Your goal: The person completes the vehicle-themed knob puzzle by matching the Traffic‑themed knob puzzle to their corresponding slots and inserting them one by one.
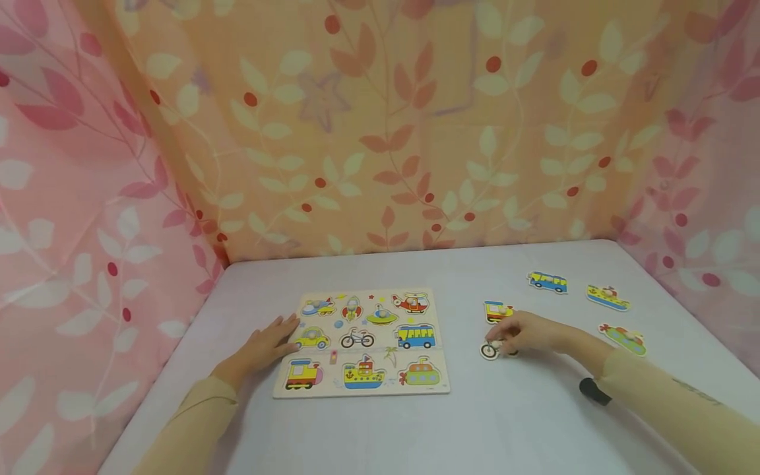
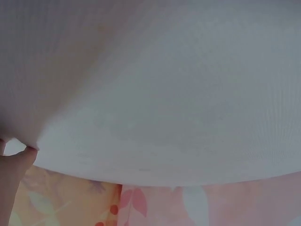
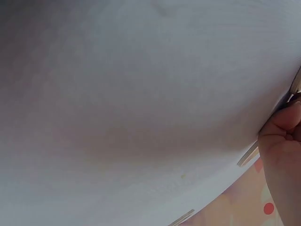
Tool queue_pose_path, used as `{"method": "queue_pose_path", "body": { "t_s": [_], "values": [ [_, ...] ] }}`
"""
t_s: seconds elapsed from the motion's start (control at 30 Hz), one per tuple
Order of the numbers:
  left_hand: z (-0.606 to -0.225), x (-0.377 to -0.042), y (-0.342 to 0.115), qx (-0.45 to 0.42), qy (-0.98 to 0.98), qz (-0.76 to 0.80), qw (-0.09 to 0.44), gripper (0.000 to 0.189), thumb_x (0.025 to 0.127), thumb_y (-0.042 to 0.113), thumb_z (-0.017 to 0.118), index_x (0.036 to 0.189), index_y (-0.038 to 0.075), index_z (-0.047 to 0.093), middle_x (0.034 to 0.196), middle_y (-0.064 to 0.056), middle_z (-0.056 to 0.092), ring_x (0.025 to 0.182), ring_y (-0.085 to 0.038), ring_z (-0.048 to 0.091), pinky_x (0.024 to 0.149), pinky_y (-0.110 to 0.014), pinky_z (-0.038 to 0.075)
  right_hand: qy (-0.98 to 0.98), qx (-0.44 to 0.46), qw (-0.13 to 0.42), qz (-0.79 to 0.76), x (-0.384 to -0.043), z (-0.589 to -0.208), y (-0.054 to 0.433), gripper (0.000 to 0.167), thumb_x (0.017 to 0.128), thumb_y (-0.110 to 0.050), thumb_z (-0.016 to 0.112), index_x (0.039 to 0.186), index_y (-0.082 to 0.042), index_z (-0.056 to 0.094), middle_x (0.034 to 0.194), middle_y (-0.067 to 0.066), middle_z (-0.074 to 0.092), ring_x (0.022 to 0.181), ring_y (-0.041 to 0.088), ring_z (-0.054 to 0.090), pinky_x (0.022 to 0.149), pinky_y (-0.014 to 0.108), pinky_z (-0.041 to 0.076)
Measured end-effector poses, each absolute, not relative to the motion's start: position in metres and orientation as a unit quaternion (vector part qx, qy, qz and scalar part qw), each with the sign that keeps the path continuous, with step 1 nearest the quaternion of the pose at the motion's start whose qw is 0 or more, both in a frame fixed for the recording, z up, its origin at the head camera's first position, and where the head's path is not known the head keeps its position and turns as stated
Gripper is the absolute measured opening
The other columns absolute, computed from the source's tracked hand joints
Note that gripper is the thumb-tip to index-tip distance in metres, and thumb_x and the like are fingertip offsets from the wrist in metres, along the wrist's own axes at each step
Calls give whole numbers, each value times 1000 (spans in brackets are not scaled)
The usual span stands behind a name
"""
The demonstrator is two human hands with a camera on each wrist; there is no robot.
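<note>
A wooden puzzle board point(image 1: 380, 351) with printed vehicles lies on the table. My left hand point(image 1: 264, 346) rests at its left edge, fingers spread, the fingertips touching the board beside the car piece point(image 1: 313, 338). To the right of the board, my right hand point(image 1: 528, 332) pinches a bicycle puzzle piece point(image 1: 489, 351) at the table surface; the fingers cover the middle of it. Just behind that hand lies a train piece point(image 1: 495, 310), partly overlapped by the fingers. In the right wrist view the right hand point(image 3: 284, 150) shows only at the edge.
On the right side of the white table point(image 1: 380, 435) lie a bus piece point(image 1: 547, 282), a ship piece point(image 1: 608, 297) and a submarine piece point(image 1: 625, 339). Under the right forearm sits a small black object point(image 1: 594, 391). Flowered curtains point(image 1: 380, 132) stand behind and at both sides.
</note>
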State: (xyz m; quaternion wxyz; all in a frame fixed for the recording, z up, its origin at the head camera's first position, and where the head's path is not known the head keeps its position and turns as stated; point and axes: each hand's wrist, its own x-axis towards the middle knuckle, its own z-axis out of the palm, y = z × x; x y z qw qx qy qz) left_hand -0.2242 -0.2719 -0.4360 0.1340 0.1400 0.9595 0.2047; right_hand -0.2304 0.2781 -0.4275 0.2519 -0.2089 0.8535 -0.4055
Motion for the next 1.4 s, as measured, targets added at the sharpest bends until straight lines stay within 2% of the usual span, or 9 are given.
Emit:
{"method": "queue_pose_path", "body": {
  "t_s": [0.27, 0.6, 1.0, 1.23, 1.4],
  "values": [
    [-437, -226, -273, 129, 957, 212, 148, 78, 94, 47, 57, 153, 6, 27, 159, -17, 19, 145, -44, 5, 107, -71, 1, 857, -203, 245, -405, -233, -428, 278, 19, 85, -12, 74, 104, -7, 74, 76, 1, 53, 77, 17, 50, 63, 24, 42],
    [-438, -227, -275, 132, 959, 207, 141, 77, 94, 47, 58, 153, 7, 28, 158, -16, 21, 145, -44, 7, 107, -71, 4, 876, -182, 238, -377, -235, -430, 272, 12, 84, -10, 75, 96, -11, 73, 77, 0, 51, 83, 18, 48, 66, 28, 41],
    [-438, -225, -275, 124, 960, 204, 143, 77, 94, 48, 57, 153, 8, 27, 159, -15, 21, 145, -43, 7, 107, -71, 3, 880, -159, 234, -382, -230, -427, 266, 13, 82, -7, 76, 95, -8, 72, 76, 0, 51, 80, 19, 48, 67, 31, 39],
    [-438, -224, -274, 128, 961, 204, 139, 75, 95, 46, 56, 154, 9, 27, 159, -15, 21, 145, -42, 7, 109, -69, 4, 883, -130, 222, -393, -233, -425, 267, 15, 81, -13, 78, 94, -7, 73, 80, 1, 52, 83, 19, 47, 68, 31, 39],
    [-437, -224, -274, 123, 960, 209, 139, 75, 95, 46, 57, 153, 9, 28, 159, -13, 21, 146, -41, 7, 109, -68, 3, 878, -125, 220, -406, -233, -418, 261, 18, 82, -13, 77, 98, -5, 73, 76, 0, 53, 79, 18, 48, 65, 29, 39]
  ]
}}
